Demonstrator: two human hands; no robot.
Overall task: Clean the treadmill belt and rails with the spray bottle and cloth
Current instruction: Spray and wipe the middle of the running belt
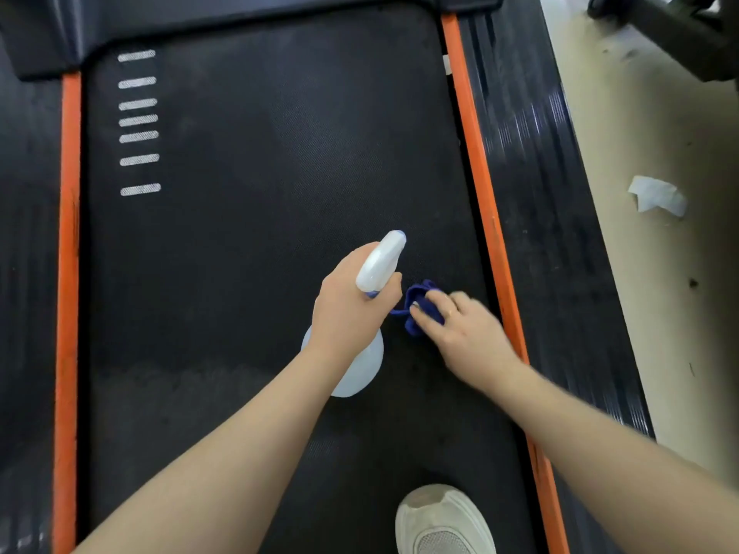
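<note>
The left hand (352, 305) holds the spray bottle (360, 353) by its neck, with the fingers curled around it just under the white spray head (380, 261). The nozzle points away from the person, toward the front end of the belt (260, 153). The pale round body of the bottle hangs under the wrist, over the middle of the belt; I cannot tell if it touches the belt.

The right hand (460, 329) presses the blue cloth (420, 301) on the belt, just beside the left hand and near the right orange strip (480, 185). Its grip is loose: the fingers lie quite flat on top of the cloth, which is bunched under the fingertips. There is a ring on one finger.

The belt is black, with a column of short white marks (139, 121) near its left edge. An orange strip runs along each side of it; the left strip (68, 233) is at the left edge. Outside the right strip lies the black ribbed rail (540, 193), and a dark rail (28, 233) lies outside the left strip.

A white shoe (444, 521) stands on the belt at its near end, toward the right side. On the pale floor (660, 293), beyond the right rail, lies a crumpled white tissue (658, 195).
</note>
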